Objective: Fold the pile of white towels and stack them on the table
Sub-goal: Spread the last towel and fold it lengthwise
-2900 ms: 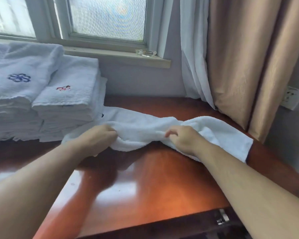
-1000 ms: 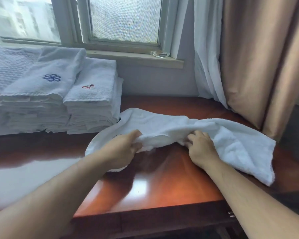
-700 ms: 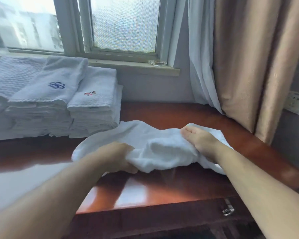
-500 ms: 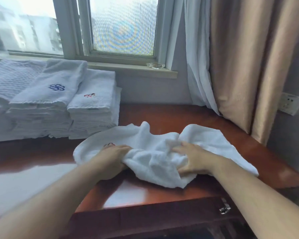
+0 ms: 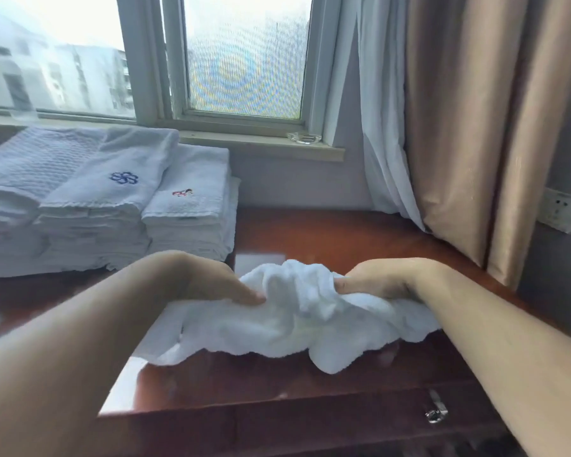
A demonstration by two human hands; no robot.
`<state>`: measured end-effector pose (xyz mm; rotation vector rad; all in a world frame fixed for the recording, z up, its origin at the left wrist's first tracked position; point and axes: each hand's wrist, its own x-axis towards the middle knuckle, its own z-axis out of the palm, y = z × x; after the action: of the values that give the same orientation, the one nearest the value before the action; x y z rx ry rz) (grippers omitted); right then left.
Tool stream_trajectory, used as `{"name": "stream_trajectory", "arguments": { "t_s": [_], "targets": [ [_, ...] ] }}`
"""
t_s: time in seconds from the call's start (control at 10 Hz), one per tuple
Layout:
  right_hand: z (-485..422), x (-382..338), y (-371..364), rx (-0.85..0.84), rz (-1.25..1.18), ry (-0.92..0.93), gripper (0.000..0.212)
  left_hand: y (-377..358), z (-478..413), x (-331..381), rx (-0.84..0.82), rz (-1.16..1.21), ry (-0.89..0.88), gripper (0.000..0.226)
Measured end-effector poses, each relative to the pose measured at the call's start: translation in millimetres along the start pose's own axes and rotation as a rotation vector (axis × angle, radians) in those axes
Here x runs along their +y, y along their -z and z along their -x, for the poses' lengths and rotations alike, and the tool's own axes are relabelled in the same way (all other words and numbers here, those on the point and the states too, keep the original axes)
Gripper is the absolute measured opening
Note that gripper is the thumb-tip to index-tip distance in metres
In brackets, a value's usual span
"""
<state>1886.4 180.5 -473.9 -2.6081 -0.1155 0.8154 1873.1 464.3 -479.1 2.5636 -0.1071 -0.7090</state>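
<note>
- The left hand [image 5: 208,282] grasps the bunched white towel [image 5: 294,324] at its upper left, fingers curled into the cloth with the grip clenched on it.
- The right hand [image 5: 379,278] grasps the same towel at its upper right, thumb and fingers pinching a ridge of cloth.
- Between the two hands the towel rises in a crumpled hump; below them it hangs in a loose sheet whose wavy lower edge falls toward the front edge of the surface [image 5: 343,235].
- The towel's right corner droops lowest, near the front edge of the reddish-brown wood.
- Folded towels stand in stacks [image 5: 185,219] at the back left of the surface, against the wall under the window sill [image 5: 261,143]; the nearest stack carries a small red mark, the next one a blue flower mark.
- The right edge of the nearest stack lies just behind the left hand, a little apart from the held towel.
- Bare wood shows behind the towel up to the wall, and to the right as far as the curtains [image 5: 459,127].
- A white inner curtain hangs beside the tan ones, their hems touching or just above the back right of the surface.
- A small glass dish [image 5: 304,137] sits on the sill.
- A metal handle [image 5: 436,411] shows on the front face below the surface edge.
- A wall socket [image 5: 557,211] lies at the far right.
</note>
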Motion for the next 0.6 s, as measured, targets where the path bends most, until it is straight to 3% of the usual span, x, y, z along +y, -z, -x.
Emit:
{"name": "stream_trajectory", "arguments": {
  "t_s": [0.1, 0.2, 0.3, 0.4, 0.5, 0.6],
  "targets": [
    [-7, -8, 23, -0.280, -0.213, 0.043, 0.096, 28, 4, -3, -0.257, 0.171, -0.019, 0.067],
    [-13, -20, 40, -0.496, -0.264, 0.139, 0.082, 46, -4, -4, -0.397, 0.194, -0.034, 0.053],
    [-26, -37, 51, -0.214, 0.036, 0.111, 0.065, 56, -26, 4, -0.132, 0.078, -0.134, 0.026],
    [-53, -38, 39, 0.573, 0.427, 0.045, 0.059, 39, -52, 7, 0.577, -0.324, -0.212, 0.061],
    [-70, -32, -2, 0.904, 0.344, 0.185, 0.024, 2, -58, -4, 1.039, -0.311, -0.408, 0.047],
    [-76, -23, -53, 0.772, 0.178, 0.349, 0.023, -41, -52, -39, 1.199, -0.033, -0.445, 0.023]
  ]
}}
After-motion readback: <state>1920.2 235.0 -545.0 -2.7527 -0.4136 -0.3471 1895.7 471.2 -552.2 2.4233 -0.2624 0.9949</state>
